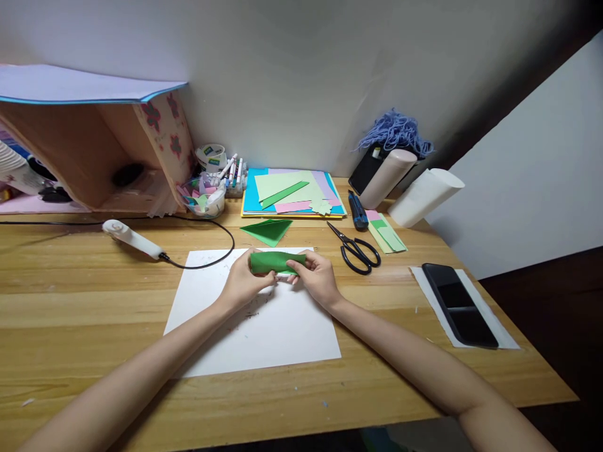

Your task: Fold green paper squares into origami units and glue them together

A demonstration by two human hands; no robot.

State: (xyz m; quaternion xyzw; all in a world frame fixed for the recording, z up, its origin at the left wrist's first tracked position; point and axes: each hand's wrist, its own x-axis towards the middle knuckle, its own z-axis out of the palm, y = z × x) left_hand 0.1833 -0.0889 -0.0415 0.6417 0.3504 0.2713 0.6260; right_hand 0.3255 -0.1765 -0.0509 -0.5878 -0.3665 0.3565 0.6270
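A folded piece of dark green paper [276,261] is held between both hands above a white sheet [264,326] lying on the wooden desk [94,301]. My left hand [245,282] pinches its left end, fingers closed on it. My right hand [316,276] grips its right end from the other side, thumb on top. Both forearms reach in from the near edge.
Black scissors [358,251] lie right of the hands. A green paper triangle [268,230] and a stack of coloured paper [292,193] sit behind. A corded white tool [134,240] is at left, a phone [459,304] at right, rolls and yarn at back right.
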